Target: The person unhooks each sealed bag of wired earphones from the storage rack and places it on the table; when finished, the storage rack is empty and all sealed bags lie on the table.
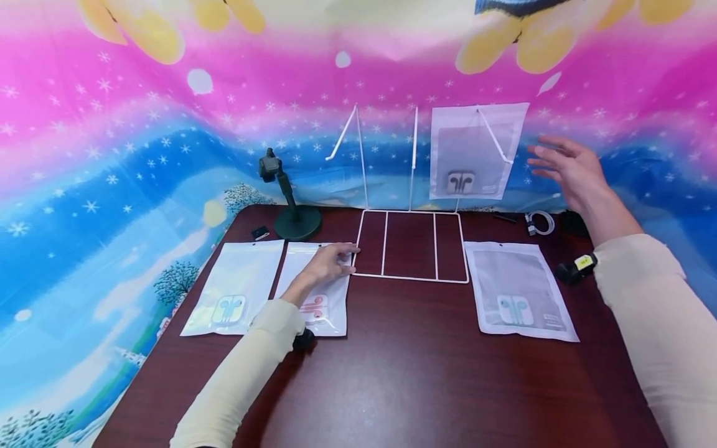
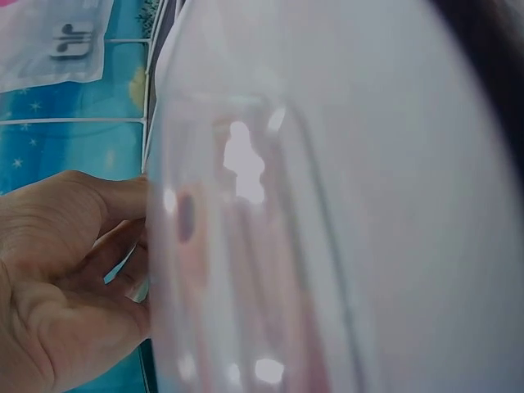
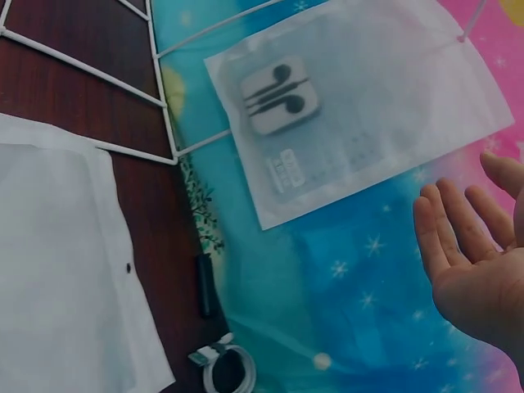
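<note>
A white wire rack (image 1: 409,279) stands on the table, with upright rods and slanting hooks at its back. My left hand (image 1: 327,264) grips the left edge of its base, reaching over a white pouch (image 1: 338,314) that shows red earphones. In the left wrist view the blurred pouch (image 2: 409,205) hides the fingertips. From the right hook hangs a translucent pouch (image 1: 476,149) with dark earphones in a case. To the right of that pouch, my right hand (image 1: 577,171) is in the air with fingers extended, apart from it and holding nothing.
Another pouch with pale green earphones (image 1: 246,267) lies at the left, and a similar one (image 1: 504,274) lies right of the rack. A dark stand (image 1: 297,223) is at the back left, beside a small black item (image 1: 260,233). A coiled white cable (image 1: 540,223) lies back right.
</note>
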Motion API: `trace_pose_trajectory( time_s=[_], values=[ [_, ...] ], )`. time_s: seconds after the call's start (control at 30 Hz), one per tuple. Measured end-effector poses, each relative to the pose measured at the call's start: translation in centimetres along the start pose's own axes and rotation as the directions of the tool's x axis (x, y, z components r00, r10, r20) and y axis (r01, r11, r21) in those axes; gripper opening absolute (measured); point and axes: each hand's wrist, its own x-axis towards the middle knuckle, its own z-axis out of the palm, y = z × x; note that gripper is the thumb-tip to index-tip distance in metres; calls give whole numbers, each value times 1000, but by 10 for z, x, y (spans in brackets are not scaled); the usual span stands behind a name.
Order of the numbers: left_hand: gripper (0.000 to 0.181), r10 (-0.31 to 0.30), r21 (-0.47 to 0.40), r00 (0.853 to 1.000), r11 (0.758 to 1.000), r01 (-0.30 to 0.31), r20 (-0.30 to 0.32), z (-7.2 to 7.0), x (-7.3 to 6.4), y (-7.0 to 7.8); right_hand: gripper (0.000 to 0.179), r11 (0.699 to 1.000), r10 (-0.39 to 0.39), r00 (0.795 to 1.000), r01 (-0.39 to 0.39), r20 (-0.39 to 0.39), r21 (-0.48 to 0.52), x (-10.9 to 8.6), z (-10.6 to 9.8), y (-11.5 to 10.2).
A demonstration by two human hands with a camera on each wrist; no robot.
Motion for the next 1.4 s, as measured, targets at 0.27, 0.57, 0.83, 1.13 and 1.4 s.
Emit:
trace_pose_trajectory(
  time_s=[0.27,0.57,0.83,1.13,1.4],
  values=[
    [51,4,7,1000,1000,-4,9,1,0,4,70,1000,3,999,-3,36,-16,9,14,-15],
    [51,10,16,1000,1000,-10,-4,3,1,4,56,999,-41,996,40,-81,-6,8,30,-23],
    [51,3,12,1000,1000,-3,8,2,0,6,41,997,-62,986,55,-157,-46,0,41,-22],
    [52,-27,3,1000,1000,27,9,0,-1,4,32,993,-94,979,105,-181,48,-15,47,-17],
    [52,-24,-6,1000,1000,24,7,-1,-2,4,28,987,-133,973,148,-186,68,-35,49,-14]
  ],
)
